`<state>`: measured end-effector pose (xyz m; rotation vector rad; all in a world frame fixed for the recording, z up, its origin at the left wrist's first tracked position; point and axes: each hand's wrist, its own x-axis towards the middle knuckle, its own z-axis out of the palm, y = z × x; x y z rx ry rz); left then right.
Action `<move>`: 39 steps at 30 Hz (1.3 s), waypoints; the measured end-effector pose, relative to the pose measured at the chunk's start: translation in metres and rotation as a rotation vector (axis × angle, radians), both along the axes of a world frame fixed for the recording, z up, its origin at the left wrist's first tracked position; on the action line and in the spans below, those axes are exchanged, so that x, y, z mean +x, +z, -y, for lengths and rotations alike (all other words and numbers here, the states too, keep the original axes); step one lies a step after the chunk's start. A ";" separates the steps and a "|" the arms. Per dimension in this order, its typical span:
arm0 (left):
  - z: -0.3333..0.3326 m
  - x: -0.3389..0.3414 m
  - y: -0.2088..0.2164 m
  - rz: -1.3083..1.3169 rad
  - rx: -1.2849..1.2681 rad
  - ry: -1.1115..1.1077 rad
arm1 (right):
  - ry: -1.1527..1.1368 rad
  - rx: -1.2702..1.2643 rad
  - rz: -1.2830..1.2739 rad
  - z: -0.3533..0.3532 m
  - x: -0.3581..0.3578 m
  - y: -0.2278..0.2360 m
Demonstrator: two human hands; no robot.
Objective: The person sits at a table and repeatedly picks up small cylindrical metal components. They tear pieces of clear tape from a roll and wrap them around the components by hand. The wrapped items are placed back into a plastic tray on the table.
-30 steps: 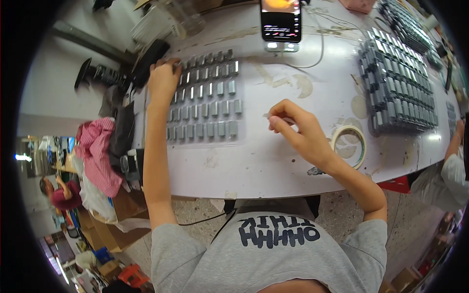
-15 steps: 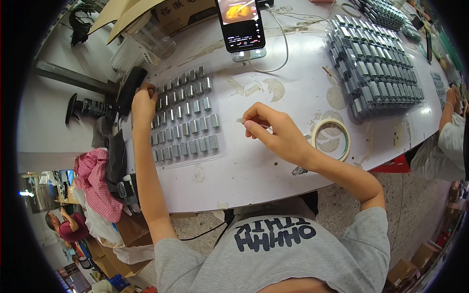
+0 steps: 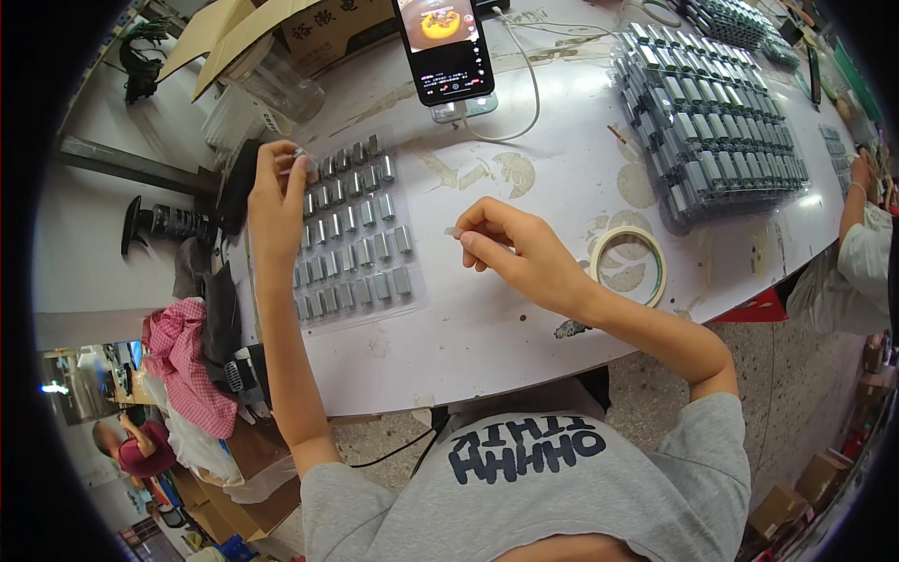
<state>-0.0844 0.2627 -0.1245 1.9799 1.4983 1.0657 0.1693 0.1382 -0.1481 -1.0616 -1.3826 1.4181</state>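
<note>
My left hand [image 3: 277,192] is at the far left corner of a clear plastic tray [image 3: 412,298] filled with rows of several small grey metal parts [image 3: 379,245]. Its fingertips pinch one small metal part [image 3: 300,155] lifted off the tray. My right hand [image 3: 520,253] hovers over the white table to the right of the tray, fingers closed on a small strip of clear tape [image 3: 454,231]. A roll of tape [image 3: 629,265] lies just right of that hand.
A phone [image 3: 440,42] on a stand with a white cable stands at the back. Stacked trays of grey parts [image 3: 712,122] fill the back right. Cardboard boxes [image 3: 281,28] sit at the back left, a red checked cloth [image 3: 192,365] hangs off the left edge. Another person's arm [image 3: 857,225] is at the right.
My left hand has lifted slightly with a metal part pinched at the tray's far corner. My right hand stays about in place with the tape strip. The view shifted a little.
</note>
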 end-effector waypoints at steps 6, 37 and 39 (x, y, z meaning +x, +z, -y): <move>0.059 0.037 0.007 0.336 -0.420 -0.237 | -0.017 -0.018 -0.050 -0.002 0.004 0.008; 0.121 0.076 -0.018 0.327 -0.299 -0.414 | 0.192 0.011 0.085 -0.002 0.016 0.012; 0.122 0.074 -0.016 0.295 -0.280 -0.445 | 0.203 0.014 0.060 -0.002 0.017 0.017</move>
